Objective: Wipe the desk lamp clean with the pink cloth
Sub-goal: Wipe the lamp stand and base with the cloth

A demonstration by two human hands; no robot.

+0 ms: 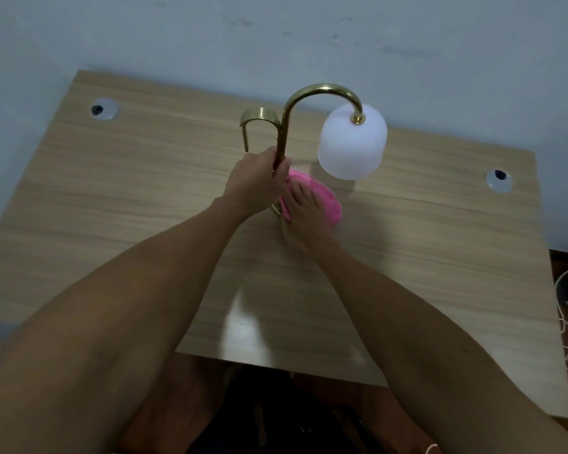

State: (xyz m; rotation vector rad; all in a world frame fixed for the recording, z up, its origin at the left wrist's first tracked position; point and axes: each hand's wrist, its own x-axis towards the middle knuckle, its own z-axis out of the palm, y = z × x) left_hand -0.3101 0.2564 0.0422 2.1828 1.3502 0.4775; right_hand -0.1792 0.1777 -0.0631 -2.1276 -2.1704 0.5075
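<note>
Now | left hand (254, 183) grips lamp (323, 88) stem | right hand (304, 209) flat on cloth (327, 199) | risk: hard rub tips shade (351, 142) beyond

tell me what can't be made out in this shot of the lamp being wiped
All in the head view:
Lamp base: only a brass sliver shows; the pink cloth and right hand cover the rest.
Stem: its lower part is hidden inside the left hand, which grips it.
Right hand: motion-blurred, so its hold on the cloth is unclear.
White cord: cut off by the right edge.
</note>
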